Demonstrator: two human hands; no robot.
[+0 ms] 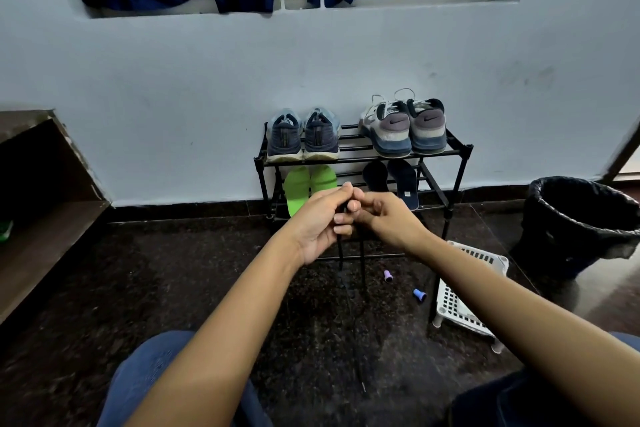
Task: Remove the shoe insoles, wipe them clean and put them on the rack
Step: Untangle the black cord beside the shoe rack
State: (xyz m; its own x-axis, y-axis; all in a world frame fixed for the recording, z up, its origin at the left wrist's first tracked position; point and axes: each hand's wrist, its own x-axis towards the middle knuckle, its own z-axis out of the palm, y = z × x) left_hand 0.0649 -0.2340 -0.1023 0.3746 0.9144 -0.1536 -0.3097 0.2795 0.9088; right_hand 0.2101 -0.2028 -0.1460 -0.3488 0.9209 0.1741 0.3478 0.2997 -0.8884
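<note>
On the lower tier of the black rack point(464, 149), against the pale wall: two bright green insoles point(298, 189) at left, side by side, slanting across the bars; two dark insoles point(403, 184) at right, one with a small pale patch near its nearer end. On the top tier, blue shoes point(303, 135) above the green pair, grey-and-white shoes point(403, 128) above the dark pair, heels outward. Before the rack, left hand point(318, 222) and right hand point(384, 218) touching, fingers curled, both gripping a thin black cord point(341, 253) hanging toward the dark floor. Beside the rack's right leg, a tipped white basket point(464, 288); further right, a lined black bin point(581, 218).
</note>
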